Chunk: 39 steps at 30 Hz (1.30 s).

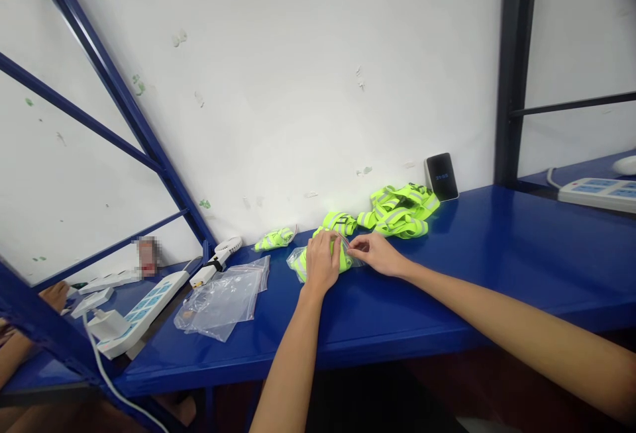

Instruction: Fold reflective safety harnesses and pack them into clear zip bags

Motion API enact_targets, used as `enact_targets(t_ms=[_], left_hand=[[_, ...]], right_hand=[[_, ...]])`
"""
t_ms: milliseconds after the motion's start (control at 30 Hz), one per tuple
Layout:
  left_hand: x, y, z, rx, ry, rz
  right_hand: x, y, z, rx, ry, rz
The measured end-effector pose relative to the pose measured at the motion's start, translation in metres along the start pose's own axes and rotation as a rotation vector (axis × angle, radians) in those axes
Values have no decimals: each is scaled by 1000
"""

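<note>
A clear zip bag (299,263) with a folded fluorescent yellow-green reflective strap inside lies on the blue table. My left hand (322,264) rests over it, fingers curled down on the bag. From the other side, my right hand (380,254) pinches the bag's open-side edge between thumb and fingertips. Just behind sits a rolled reflective strap (340,222), and to its right a loose heap of the same straps (395,213). Another bagged strap (275,239) lies left of my hands, near the wall. The part of the bag under my left palm is hidden.
Flat clear plastic bags (223,300) lie on the left, beside a white handheld fan (216,264). A power strip (146,310) sits by the blue frame post. A dark-screened device (442,177) leans on the wall. Another person's hand (54,295) shows at far left.
</note>
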State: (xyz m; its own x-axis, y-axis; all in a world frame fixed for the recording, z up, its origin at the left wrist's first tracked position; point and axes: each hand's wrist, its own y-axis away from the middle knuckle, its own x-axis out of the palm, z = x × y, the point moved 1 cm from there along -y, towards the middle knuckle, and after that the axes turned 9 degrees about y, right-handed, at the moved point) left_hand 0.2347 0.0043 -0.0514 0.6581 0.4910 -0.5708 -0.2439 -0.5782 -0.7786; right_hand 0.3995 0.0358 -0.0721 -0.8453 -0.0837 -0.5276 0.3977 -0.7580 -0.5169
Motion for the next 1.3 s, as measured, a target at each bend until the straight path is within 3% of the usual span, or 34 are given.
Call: enact_targets(t_ms=[400, 600, 767, 1300], left_hand=[[-1, 1, 0, 1, 17, -8], [-5, 4, -1, 14, 70, -77], [-8, 4, -1, -8, 72, -68], [-5, 4, 2, 4, 36, -46]], right_hand=[[3, 2, 8, -30, 61, -27], [3, 4, 16, -83, 118, -58], [1, 9, 19, -123, 59, -49], [2, 5, 12, -46, 2, -56]])
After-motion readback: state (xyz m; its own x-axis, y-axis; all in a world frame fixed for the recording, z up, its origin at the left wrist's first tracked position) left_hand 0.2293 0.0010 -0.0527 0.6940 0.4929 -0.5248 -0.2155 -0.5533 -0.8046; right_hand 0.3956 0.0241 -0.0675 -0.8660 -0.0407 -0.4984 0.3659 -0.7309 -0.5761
